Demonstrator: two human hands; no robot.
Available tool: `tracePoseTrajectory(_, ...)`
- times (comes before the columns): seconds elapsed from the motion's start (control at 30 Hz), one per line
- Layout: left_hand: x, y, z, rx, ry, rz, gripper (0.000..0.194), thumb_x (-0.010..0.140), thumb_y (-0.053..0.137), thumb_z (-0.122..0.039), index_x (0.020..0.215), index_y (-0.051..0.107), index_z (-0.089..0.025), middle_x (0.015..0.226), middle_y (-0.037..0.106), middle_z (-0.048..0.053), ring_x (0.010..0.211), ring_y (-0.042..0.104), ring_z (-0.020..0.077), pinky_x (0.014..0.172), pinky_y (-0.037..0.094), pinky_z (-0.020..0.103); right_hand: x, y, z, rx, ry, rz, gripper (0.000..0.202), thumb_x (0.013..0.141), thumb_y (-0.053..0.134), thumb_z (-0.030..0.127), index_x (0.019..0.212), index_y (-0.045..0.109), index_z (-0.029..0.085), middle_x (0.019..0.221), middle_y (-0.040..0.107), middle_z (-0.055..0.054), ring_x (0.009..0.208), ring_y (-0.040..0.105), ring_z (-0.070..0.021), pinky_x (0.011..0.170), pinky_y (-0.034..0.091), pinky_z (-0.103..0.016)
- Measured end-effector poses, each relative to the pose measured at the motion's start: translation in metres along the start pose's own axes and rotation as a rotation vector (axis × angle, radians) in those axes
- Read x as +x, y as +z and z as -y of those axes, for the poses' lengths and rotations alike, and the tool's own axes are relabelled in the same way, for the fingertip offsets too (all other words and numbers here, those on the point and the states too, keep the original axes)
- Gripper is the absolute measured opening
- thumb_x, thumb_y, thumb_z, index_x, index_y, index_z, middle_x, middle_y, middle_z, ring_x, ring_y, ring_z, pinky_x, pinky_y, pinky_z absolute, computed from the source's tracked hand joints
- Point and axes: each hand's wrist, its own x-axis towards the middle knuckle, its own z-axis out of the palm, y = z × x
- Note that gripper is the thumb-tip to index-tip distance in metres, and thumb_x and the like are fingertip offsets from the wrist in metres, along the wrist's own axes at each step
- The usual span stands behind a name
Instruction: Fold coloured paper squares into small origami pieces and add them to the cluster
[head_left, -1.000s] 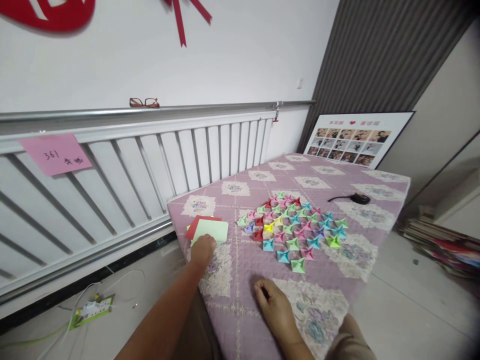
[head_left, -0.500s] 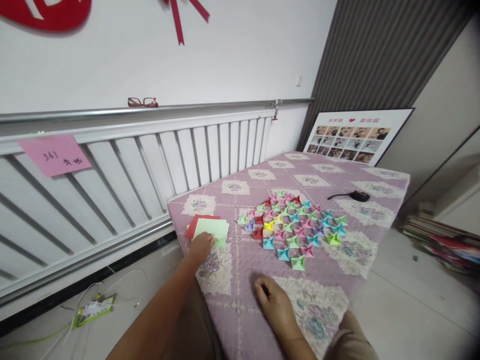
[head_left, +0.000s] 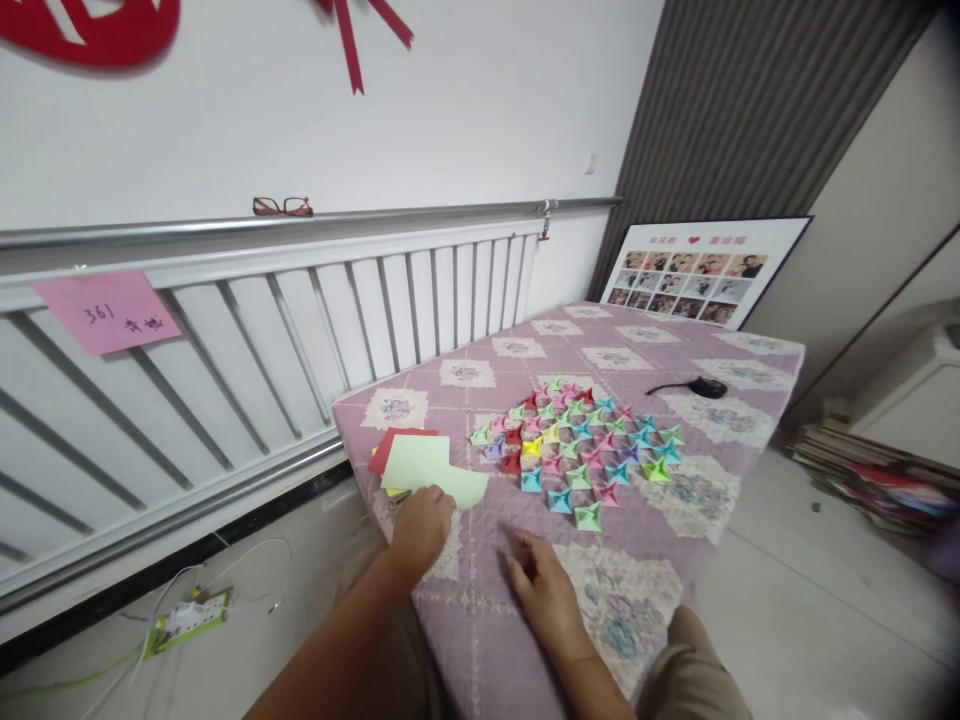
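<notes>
A pale green sheet of paper [head_left: 469, 487] bends up beside the paper stack, its near edge pinched in my left hand [head_left: 422, 530]. More paper lies in the stack: another pale green sheet [head_left: 420, 457] on top, a red sheet [head_left: 386, 445] and a bit of yellow under it. My right hand [head_left: 546, 585] rests on the cloth with fingers loosely curled and apart, nothing visible in them. Ahead of it, several small folded paper pieces [head_left: 577, 450] in green, pink, blue, red and yellow stand in slanting rows.
A purple floral cloth [head_left: 502, 560] covers the table. On its far right lies a black object with a thin strap [head_left: 705, 387]. A white radiator [head_left: 300, 340] runs along the left; eyeglasses [head_left: 283, 206] sit on the pipe above. A photo board [head_left: 682, 265] leans behind.
My left hand has drawn a pale green sheet off the stack, moving right and towards me. My right hand's fingers have opened slightly. The view has shifted a little.
</notes>
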Motion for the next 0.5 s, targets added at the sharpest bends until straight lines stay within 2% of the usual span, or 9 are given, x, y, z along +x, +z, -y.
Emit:
tracePoseTrajectory(0.07, -0.017, 0.011, -0.022, -0.006, 0.046, 0.034, 0.022, 0.093, 0.043, -0.023, 0.086, 0.063, -0.02, 0.091, 0.06, 0.006, 0.089, 0.054, 0.0208, 0.08, 0.041, 0.033, -0.001, 0.0, 0.001, 0.005, -0.051, 0.004, 0.045, 0.079, 0.055, 0.029, 0.123, 0.054, 0.02, 0.114, 0.061, -0.009, 0.093, 0.062, -0.019, 0.083, 0.052, -0.033)
tracePoseTrajectory(0.13, -0.033, 0.021, -0.041, -0.013, 0.083, 0.053, 0.022, 0.094, 0.042, -0.025, 0.091, 0.064, -0.021, 0.093, 0.061, 0.006, 0.09, 0.054, 0.0213, 0.079, 0.042, 0.033, -0.003, 0.001, 0.002, 0.023, -0.133, 0.043, 0.045, 0.078, 0.054, 0.022, 0.124, 0.054, 0.021, 0.123, 0.057, -0.01, 0.108, 0.058, -0.0202, 0.092, 0.049, -0.035)
tracePoseTrajectory(0.2, -0.047, 0.027, -0.056, -0.033, 0.081, 0.088, 0.023, 0.094, 0.042, -0.025, 0.092, 0.064, -0.022, 0.093, 0.061, 0.006, 0.09, 0.055, 0.0216, 0.078, 0.043, 0.034, -0.005, 0.001, 0.001, 0.035, -0.203, 0.092, 0.034, 0.077, 0.051, 0.016, 0.109, 0.062, 0.021, 0.115, 0.061, -0.009, 0.107, 0.058, -0.0207, 0.093, 0.048, -0.037)
tracePoseTrajectory(0.27, -0.059, 0.027, -0.066, -0.08, 0.073, 0.099, 0.021, 0.093, 0.044, -0.025, 0.094, 0.065, -0.022, 0.095, 0.062, 0.006, 0.092, 0.055, 0.022, 0.08, 0.043, 0.034, -0.007, 0.002, -0.001, 0.048, -0.238, 0.125, 0.025, 0.075, 0.05, 0.012, 0.092, 0.066, 0.02, 0.099, 0.066, -0.008, 0.097, 0.061, -0.0206, 0.088, 0.05, -0.038)
tracePoseTrajectory(0.37, -0.078, 0.022, -0.067, -0.21, 0.081, 0.058, 0.017, 0.09, 0.052, -0.026, 0.101, 0.064, -0.024, 0.099, 0.062, 0.005, 0.095, 0.055, 0.0223, 0.086, 0.044, 0.037, -0.01, 0.001, -0.004, 0.099, -0.227, 0.101, 0.021, 0.074, 0.05, 0.012, 0.086, 0.065, 0.021, 0.093, 0.068, -0.008, 0.092, 0.062, -0.0206, 0.085, 0.051, -0.038)
tracePoseTrajectory(0.5, -0.104, 0.022, -0.05, -0.373, 0.067, -0.076, 0.03, 0.084, 0.058, -0.023, 0.113, 0.06, -0.025, 0.113, 0.06, 0.006, 0.106, 0.052, 0.0236, 0.097, 0.041, 0.041, -0.016, -0.006, -0.005, 0.167, -0.185, 0.074, 0.014, 0.08, 0.052, 0.022, 0.086, 0.065, 0.021, 0.094, 0.069, -0.008, 0.091, 0.064, -0.0201, 0.083, 0.051, -0.035)
